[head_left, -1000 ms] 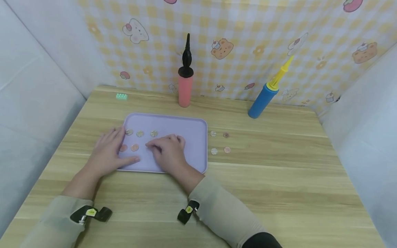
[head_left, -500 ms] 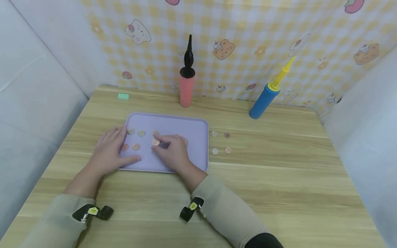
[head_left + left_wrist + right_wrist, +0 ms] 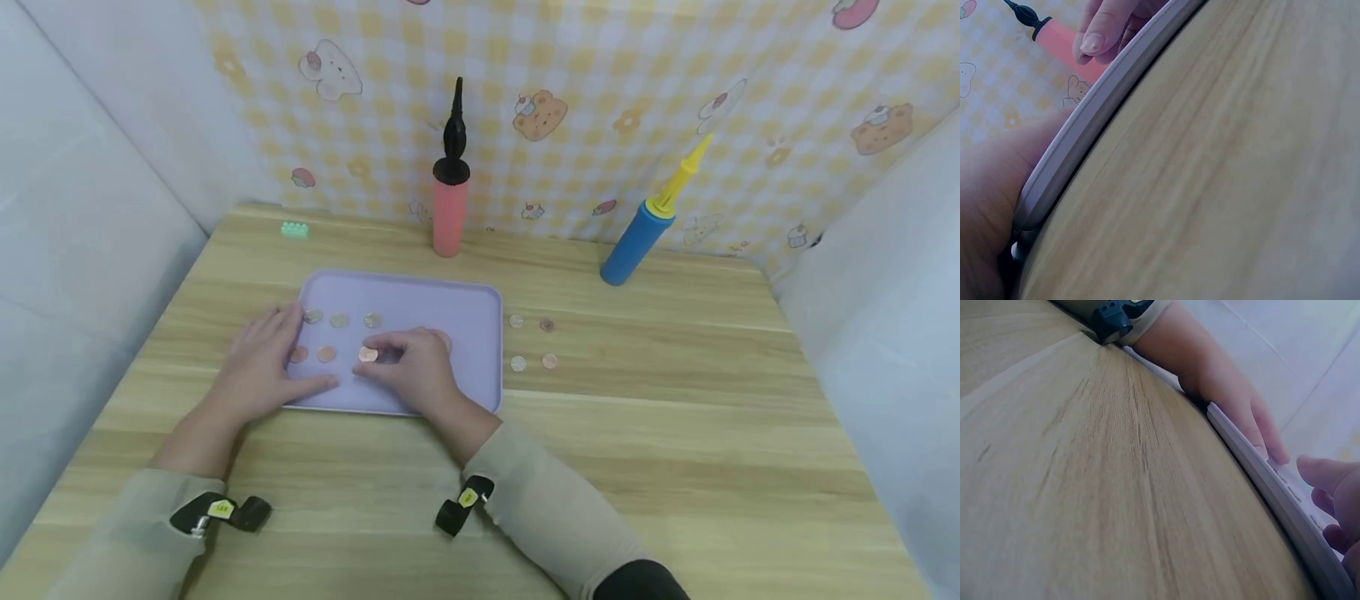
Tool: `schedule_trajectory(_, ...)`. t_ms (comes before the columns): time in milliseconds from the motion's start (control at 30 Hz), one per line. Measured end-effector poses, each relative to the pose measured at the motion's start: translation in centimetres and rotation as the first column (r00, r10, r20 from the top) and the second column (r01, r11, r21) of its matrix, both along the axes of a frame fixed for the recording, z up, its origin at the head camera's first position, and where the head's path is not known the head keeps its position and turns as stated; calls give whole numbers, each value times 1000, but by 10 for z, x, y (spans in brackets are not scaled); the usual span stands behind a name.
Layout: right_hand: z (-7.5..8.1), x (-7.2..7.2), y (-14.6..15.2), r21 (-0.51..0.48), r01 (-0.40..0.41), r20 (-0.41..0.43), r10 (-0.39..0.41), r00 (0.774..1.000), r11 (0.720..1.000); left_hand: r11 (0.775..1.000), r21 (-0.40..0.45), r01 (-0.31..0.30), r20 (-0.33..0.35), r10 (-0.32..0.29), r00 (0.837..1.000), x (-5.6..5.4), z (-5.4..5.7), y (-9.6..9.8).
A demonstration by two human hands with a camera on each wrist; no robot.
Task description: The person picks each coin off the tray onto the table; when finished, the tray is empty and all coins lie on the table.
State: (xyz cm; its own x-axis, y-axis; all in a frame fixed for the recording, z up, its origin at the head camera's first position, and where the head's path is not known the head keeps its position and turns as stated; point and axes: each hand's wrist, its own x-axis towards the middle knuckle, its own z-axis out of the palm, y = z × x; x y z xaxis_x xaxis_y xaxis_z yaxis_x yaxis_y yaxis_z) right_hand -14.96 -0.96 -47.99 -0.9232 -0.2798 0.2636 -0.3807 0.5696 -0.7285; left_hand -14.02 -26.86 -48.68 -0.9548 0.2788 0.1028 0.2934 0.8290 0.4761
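Note:
A lilac tray [image 3: 420, 296] lies on the table with coins on it. Three silvery coins, one of them a coin [image 3: 340, 320], form its upper row; two copper coins, including a coin [image 3: 326, 353], lie below. My right hand [image 3: 420, 371] is over the tray, thumb and index finger pinching another copper coin [image 3: 367, 354] close to its surface. My left hand [image 3: 255, 367] rests over the tray's left edge, its fingers straight and thumb extended onto the tray. In the right wrist view the right fingers [image 3: 1329, 478] are near the tray rim; the pinched coin is hidden there.
Right of the tray lie several loose coins, among them a copper coin [image 3: 550, 361] and a silvery coin [image 3: 518, 363]. At the back stand a pink hand pump [image 3: 448, 218] and a blue-and-yellow pump [image 3: 637, 243]. A mint toy brick [image 3: 295, 229] sits at back left.
My right hand has lifted a copper coin a little from the tray, then moved it slightly down and left, in line with the lower row. The left hand has stayed in place.

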Motion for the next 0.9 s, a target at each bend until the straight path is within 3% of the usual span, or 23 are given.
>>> schedule_trajectory(100, -1, -1, 4, 20, -3, -13, 3, 1000, 1000, 1000, 0, 6, 4, -6, 1000, -3, 1, 1)
schedule_trajectory(400, -3, -3, 31, -46, -52, -14, 52, 999, 998, 1000, -2, 6, 29, -6, 1000, -6, 0, 5)
schedule_trajectory(500, -3, -3, 45, -10, -70, -84, 69, 994, 997, 1000, -4, 7, 32, -7, 999, -6, 0, 5)
schedule_trajectory(567, -3, -2, 54, 25, -116, -176, 119, 977, 993, 1000, -6, 7, 37, -6, 999, -5, 0, 4)
schedule_trajectory(667, -3, -3, 67, 90, -176, -335, 197, 922, 980, 1000, -9, 5, 41, -5, 999, -3, 1, 1)
schedule_trajectory(767, -4, -3, 78, 110, -195, -426, 223, 877, 975, 1000, -15, 3, 39, -2, 999, -1, 1, 0)
schedule_trajectory(900, -5, -4, 89, 63, -179, -448, 187, 874, 982, 1000, -17, -1, 35, 1, 999, 1, 1, -2)
